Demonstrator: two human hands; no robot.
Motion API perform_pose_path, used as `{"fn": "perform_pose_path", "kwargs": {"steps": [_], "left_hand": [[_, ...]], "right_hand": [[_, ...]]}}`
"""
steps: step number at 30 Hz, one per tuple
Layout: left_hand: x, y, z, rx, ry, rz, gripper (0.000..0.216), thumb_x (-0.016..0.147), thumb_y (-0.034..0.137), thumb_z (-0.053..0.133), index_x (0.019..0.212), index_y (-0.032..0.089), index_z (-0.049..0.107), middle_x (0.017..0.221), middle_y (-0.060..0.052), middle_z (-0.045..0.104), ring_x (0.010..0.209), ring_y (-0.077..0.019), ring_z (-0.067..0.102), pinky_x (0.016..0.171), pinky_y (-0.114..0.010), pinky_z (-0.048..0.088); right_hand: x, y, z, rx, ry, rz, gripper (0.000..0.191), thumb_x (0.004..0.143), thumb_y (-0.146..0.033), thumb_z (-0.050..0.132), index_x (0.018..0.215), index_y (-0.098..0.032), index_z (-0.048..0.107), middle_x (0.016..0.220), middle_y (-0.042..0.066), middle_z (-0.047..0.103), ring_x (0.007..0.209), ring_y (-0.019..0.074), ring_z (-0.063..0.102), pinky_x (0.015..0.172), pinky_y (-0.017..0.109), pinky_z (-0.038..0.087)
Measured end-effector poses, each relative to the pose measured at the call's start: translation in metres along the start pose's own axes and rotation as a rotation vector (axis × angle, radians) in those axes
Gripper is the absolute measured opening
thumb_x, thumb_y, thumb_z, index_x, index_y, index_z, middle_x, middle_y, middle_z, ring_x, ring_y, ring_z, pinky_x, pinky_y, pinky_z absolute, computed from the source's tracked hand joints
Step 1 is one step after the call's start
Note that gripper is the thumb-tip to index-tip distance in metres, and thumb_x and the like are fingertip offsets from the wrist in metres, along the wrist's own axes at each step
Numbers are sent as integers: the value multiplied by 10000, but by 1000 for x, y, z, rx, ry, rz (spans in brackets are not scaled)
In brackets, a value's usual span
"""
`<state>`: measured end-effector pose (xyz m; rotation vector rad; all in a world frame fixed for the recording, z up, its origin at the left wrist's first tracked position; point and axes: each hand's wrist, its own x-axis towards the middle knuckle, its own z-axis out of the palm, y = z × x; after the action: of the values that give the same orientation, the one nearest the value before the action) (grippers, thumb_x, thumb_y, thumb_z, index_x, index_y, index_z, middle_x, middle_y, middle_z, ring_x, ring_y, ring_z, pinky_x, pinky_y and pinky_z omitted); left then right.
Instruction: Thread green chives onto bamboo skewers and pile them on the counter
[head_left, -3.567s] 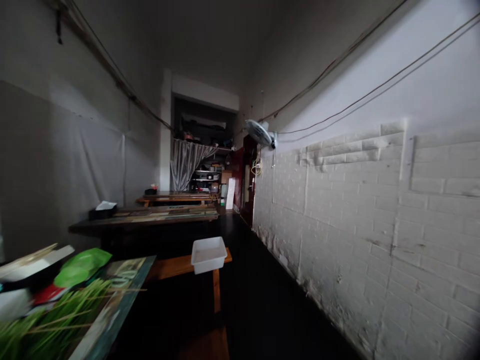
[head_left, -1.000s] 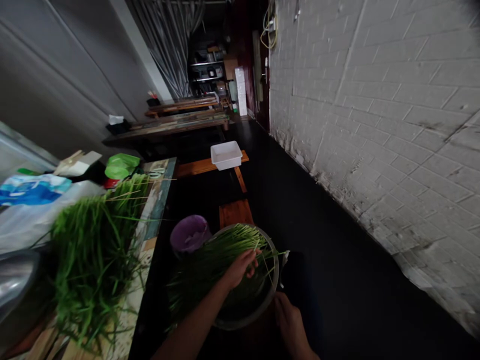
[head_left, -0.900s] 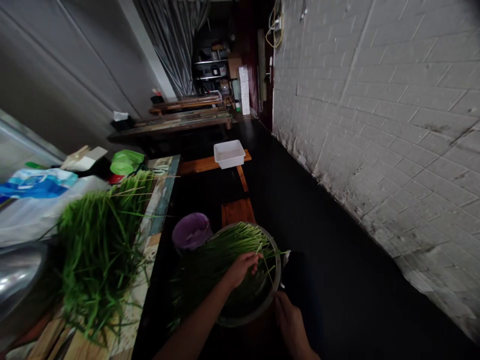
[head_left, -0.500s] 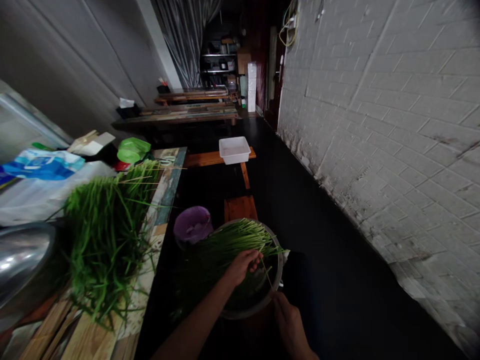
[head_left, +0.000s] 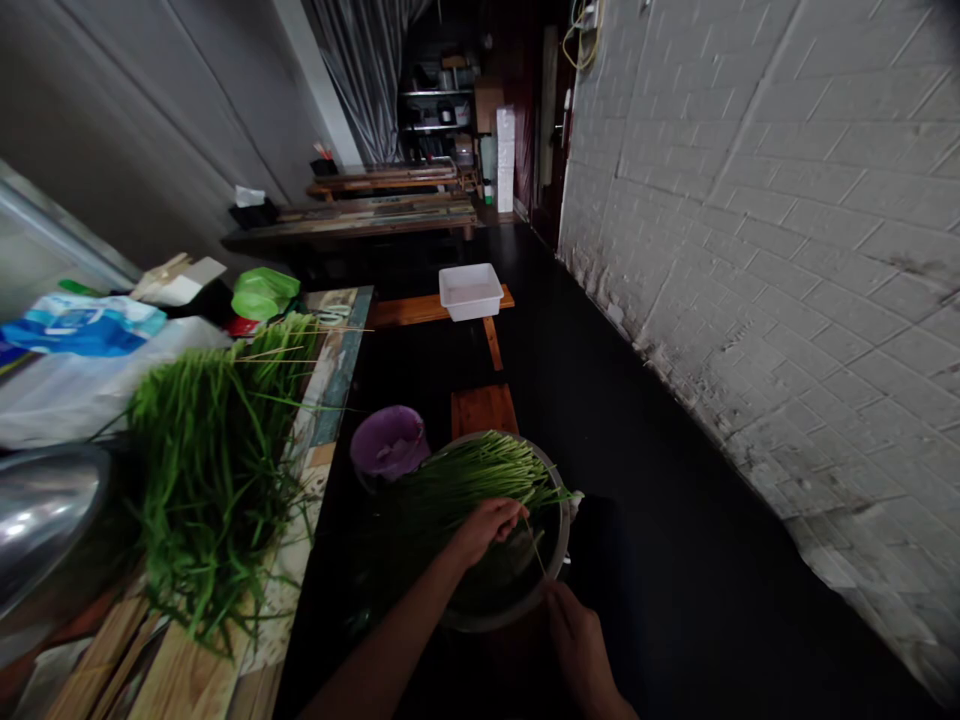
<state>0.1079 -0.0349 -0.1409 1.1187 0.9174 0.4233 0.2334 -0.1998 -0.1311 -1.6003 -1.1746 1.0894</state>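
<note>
My left hand (head_left: 491,528) is closed, its thumb and fingertips pinched at the upper end of a thin wooden skewer (head_left: 535,548). Whether a chive stalk is also between those fingers is too small to tell. Lower and to the right, my right hand (head_left: 581,630) grips the skewer's other end, fingers wrapped round it. Beneath both hands is a wide round basin (head_left: 559,560). Green garlic chives (head_left: 480,470) lie across it, pale cut ends toward the right rim and leaves lost in shadow at the left.
On the table at left hang skewered chives (head_left: 217,460), beside a steel bowl (head_left: 52,520), a green plastic bag (head_left: 264,293) and a blue packet (head_left: 86,322). A purple-lined bin (head_left: 388,442) stands by the basin. A white tub (head_left: 471,292) sits on a bench ahead; a block wall (head_left: 787,250) runs along the right.
The view has shifted slightly. Both hands keep nearly the same pose on the skewer, my left fingertips a touch lower along it.
</note>
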Motion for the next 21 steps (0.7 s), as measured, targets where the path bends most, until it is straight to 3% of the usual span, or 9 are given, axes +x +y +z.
{"fn": "perform_pose_path", "kwargs": {"steps": [2, 4, 8, 13, 17, 21], "left_hand": [[-1, -8, 5, 115, -89, -35, 468, 739, 556, 547, 799, 113, 689, 591, 11, 505, 517, -79, 406, 493, -212, 285], [3, -17, 11, 232, -99, 0, 416, 757, 512, 546, 819, 133, 707, 676, -21, 583, 640, -125, 498, 598, -239, 368], [31, -30, 20, 430, 117, 191, 231, 770, 345, 562, 841, 177, 704, 881, -53, 659, 870, -190, 550, 824, -302, 387], [75, -36, 35, 704, 298, 244, 143, 774, 184, 518, 721, 189, 651, 782, -36, 611, 834, -189, 528, 834, -317, 374], [92, -43, 47, 866, 268, 335, 76, 727, 177, 605, 789, 194, 647, 861, -37, 572, 910, -197, 498, 863, -331, 360], [98, -46, 50, 877, 262, 337, 48, 693, 123, 614, 671, 165, 604, 835, -49, 554, 888, -196, 501, 855, -351, 375]], "right_hand": [[4, 5, 2, 52, 25, 34, 442, 910, -505, 366, 882, -154, 632, 617, -3, 552, 540, 113, 481, 488, 179, 388], [8, 13, 3, 101, 64, 74, 445, 897, -517, 386, 869, -147, 633, 621, -4, 543, 534, 110, 465, 478, 182, 376], [12, 26, 1, 151, 156, 140, 466, 862, -560, 422, 845, -145, 636, 574, -19, 506, 512, 110, 445, 464, 188, 362], [7, 25, -6, 153, 171, 189, 496, 861, -592, 388, 812, -154, 616, 511, -52, 413, 481, 110, 398, 452, 198, 327], [3, 23, -9, 152, 168, 198, 478, 871, -577, 383, 827, -158, 607, 542, -43, 441, 498, 109, 412, 463, 195, 331], [-1, 28, -10, 140, 181, 193, 467, 879, -564, 377, 784, -163, 597, 529, -44, 437, 484, 107, 410, 457, 196, 329]]}}
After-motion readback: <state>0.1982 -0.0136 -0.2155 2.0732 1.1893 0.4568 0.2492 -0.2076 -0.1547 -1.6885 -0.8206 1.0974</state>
